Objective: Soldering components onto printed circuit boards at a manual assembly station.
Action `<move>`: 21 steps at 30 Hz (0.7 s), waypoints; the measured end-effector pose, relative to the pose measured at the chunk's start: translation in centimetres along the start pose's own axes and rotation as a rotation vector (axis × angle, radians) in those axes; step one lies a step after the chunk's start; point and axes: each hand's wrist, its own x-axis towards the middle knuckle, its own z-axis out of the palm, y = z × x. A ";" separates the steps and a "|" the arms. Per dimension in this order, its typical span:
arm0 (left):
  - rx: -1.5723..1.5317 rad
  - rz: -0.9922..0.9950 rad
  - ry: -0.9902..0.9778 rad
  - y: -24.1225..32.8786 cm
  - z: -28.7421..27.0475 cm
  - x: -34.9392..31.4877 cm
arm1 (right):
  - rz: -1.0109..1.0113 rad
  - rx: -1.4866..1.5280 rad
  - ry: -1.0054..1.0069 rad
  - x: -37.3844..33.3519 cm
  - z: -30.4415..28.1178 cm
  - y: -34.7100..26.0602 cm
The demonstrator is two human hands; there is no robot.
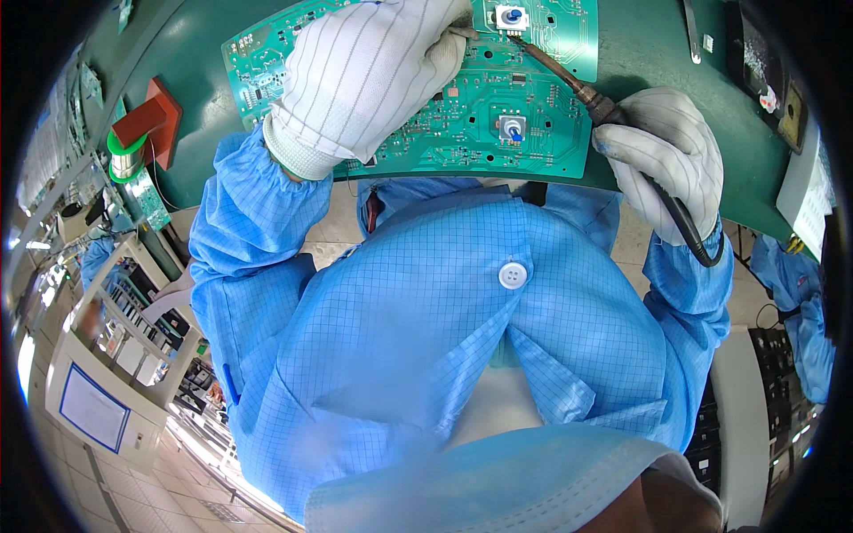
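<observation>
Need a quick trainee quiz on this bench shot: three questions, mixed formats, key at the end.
1. Which hand grips the dark-handled soldering iron with a slim metal shaft?

2. The large green circuit board carries an upper blue-knobbed white square component and a lower blue-knobbed white square component. The iron's tip is nearest:
A) the upper one
B) the lower one
C) equally near both

3. Fill in: the green-rimmed spool of silvery wire is to the ____ of the board in this picture.

Key:
1. The white-gloved right hand
2. A
3. Left
</observation>
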 end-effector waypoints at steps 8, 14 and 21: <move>-0.044 -0.044 -0.017 -0.1 0.3 -0.2 | 0.012 0.101 0.094 0.0 -0.1 0.0; -0.080 -0.022 0.083 -1.7 -0.2 2.3 | 0.141 0.086 0.182 -0.2 -0.6 -0.6; -1.267 -0.438 -0.021 -0.4 -4.5 -0.1 | 0.445 0.112 0.402 -1.3 0.3 -1.2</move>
